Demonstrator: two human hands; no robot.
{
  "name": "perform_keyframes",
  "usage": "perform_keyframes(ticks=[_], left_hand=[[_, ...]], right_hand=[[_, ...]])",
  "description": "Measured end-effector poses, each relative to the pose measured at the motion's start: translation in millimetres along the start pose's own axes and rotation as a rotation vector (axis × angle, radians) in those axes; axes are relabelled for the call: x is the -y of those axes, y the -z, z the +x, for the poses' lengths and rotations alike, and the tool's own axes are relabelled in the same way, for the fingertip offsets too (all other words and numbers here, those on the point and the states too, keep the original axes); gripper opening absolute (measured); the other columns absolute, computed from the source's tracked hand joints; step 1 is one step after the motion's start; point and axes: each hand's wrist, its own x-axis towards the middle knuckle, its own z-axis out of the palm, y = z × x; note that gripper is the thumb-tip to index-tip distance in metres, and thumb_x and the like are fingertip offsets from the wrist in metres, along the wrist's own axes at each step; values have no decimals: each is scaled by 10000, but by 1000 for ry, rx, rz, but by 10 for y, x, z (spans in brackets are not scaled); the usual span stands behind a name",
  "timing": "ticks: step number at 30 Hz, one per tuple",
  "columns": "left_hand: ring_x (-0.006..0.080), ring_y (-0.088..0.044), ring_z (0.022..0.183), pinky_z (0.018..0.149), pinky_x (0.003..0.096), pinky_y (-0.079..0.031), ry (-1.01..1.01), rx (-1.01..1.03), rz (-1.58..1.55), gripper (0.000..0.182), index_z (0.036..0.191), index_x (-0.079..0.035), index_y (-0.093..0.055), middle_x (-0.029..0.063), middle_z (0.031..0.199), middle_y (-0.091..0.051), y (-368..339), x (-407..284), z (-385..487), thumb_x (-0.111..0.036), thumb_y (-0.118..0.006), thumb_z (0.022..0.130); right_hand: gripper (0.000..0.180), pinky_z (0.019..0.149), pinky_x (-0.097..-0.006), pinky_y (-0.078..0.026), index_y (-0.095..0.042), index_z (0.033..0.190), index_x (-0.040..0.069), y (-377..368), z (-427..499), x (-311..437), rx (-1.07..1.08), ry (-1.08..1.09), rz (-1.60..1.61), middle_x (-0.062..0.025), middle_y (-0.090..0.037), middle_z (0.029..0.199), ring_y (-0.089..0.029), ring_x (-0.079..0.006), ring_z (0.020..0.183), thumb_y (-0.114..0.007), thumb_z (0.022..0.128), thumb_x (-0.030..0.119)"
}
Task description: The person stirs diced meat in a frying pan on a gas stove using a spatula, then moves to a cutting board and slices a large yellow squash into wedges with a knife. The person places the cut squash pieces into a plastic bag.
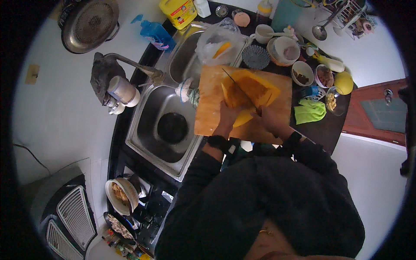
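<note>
A wooden cutting board (208, 107) lies in front of me beside the sink. On it rests a large orange-fleshed piece, probably pumpkin (260, 84), with a yellow piece (243, 117) near my hands. My right hand (268, 120) is closed around the handle of a kitchen knife (239, 85), whose dark blade points to the upper left across the orange flesh. My left hand (229, 113) presses on the lower left part of the pumpkin; its fingertips are hard to make out.
Left of the board is a double steel sink (149, 146) with a faucet (136, 65). A plastic bag (211, 42) sits at its far basin. Right of the board are a green cloth (310, 111), a white bowl (302, 73) and a glass bowl (338, 102). A dark glass bowl (255, 57) stands behind.
</note>
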Motion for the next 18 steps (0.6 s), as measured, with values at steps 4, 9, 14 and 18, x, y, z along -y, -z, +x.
perform_keyframes(ticks=[4, 9, 14, 18], left_hand=[[220, -602, 913, 745, 325, -528, -168, -85, 180, 614, 1132, 13, -423, 138, 1035, -585, -26, 206, 33, -113, -797, 661], [254, -539, 1006, 858, 351, -469, -279, -87, 139, 660, 1131, 34, -432, 143, 1082, -521, 55, 381, 82, -123, -807, 611], [264, -523, 1022, 857, 369, -460, -345, -32, 155, 683, 1137, 25, -441, 144, 1108, -497, 79, 327, 95, -171, -827, 609], [248, -514, 1032, 851, 359, -462, -346, -72, 243, 716, 1153, 19, -439, 131, 1120, -488, 125, 462, 182, -198, -843, 602]], right_hand=[[261, 628, -333, -420, -532, 962, -9, -330, 115, -619, -56, 199, 202, -84, -580, 796, -522, -175, 702, -599, 866, 224], [251, 637, -284, -399, -503, 1057, 9, -445, 154, -825, 9, 163, 250, -23, -504, 784, -464, -114, 720, -596, 871, 151], [270, 610, -269, -398, -499, 1070, 27, -348, 11, -600, -107, 327, 195, -14, -474, 744, -452, -103, 683, -608, 858, 154], [320, 582, -294, -417, -491, 1100, 31, -556, 212, -931, -142, 322, 223, -26, -484, 726, -472, -125, 652, -613, 852, 193]])
